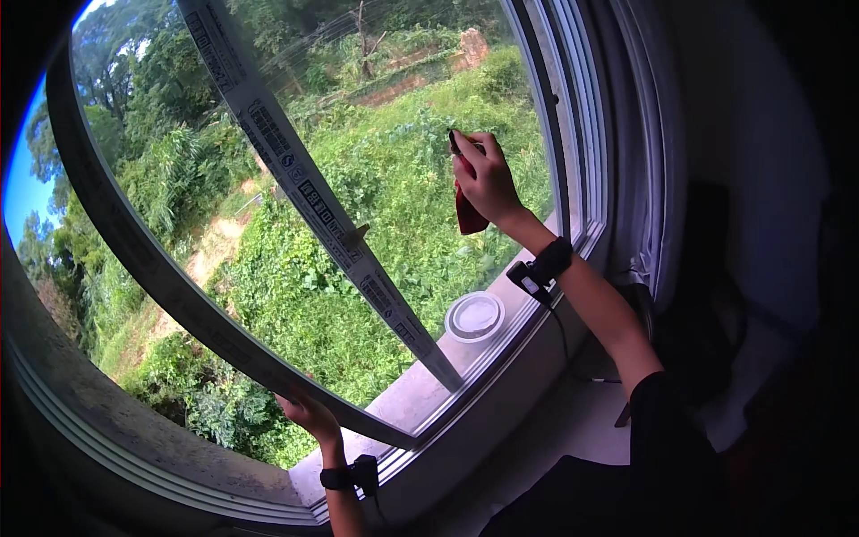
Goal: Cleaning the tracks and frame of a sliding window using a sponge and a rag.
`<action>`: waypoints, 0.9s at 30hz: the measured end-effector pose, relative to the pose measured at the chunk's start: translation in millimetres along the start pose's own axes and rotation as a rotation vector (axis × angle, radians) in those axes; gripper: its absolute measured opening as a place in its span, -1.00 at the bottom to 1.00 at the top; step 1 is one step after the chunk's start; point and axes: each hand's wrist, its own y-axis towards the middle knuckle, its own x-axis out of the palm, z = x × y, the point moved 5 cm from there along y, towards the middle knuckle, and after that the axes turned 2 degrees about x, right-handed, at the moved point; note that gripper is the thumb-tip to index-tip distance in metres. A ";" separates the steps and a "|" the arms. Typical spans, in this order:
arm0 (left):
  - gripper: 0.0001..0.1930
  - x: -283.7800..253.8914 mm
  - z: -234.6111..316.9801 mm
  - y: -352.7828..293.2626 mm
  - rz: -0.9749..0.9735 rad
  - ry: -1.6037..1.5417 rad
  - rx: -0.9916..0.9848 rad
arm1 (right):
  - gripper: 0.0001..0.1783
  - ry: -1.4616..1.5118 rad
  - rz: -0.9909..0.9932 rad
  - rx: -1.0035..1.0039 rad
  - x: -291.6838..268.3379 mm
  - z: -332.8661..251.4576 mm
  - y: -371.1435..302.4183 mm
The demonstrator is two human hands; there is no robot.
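My right hand is raised in front of the window glass, its fingers closed round a dark red cloth. The cloth's lower end hangs below the fingers, and a small black part shows above them. I cannot tell whether the cloth touches the pane. Low on the left, my left hand grips the dark edge of the sliding window sash; some of its fingers are hidden by the frame. A second upright bar, covered in printed film, crosses the window between my hands.
A round white dish stands by the sill, right of the printed bar. Metal window tracks run along the bottom. A grey curtain hangs at the right. Cables trail from the black wrist straps. Green plants grow outside.
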 end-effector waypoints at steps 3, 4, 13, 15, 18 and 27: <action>-0.48 -11.8 -11.1 -0.3 0.023 0.059 0.042 | -0.58 -0.124 -0.021 -0.183 -0.3 -15.7 1.2; -0.48 -13.3 -10.2 -1.1 0.020 0.131 0.098 | -0.58 -0.172 -0.024 -0.177 -2.2 -14.4 2.0; -0.43 -5.7 5.6 -2.4 0.046 0.058 -0.028 | -0.59 -0.297 -0.002 -0.059 -2.7 -6.1 17.1; -0.43 -10.4 -1.7 -2.1 0.026 0.072 -0.058 | -0.57 -0.302 -0.026 -0.127 3.8 -17.7 9.0; -0.43 -3.6 11.3 0.3 0.122 0.105 0.096 | -0.55 -0.267 -0.099 -0.199 13.7 -29.3 -0.2; -0.42 -10.0 -2.7 -1.5 0.061 0.114 0.085 | -0.53 -0.252 -0.016 -0.203 17.2 -51.0 12.4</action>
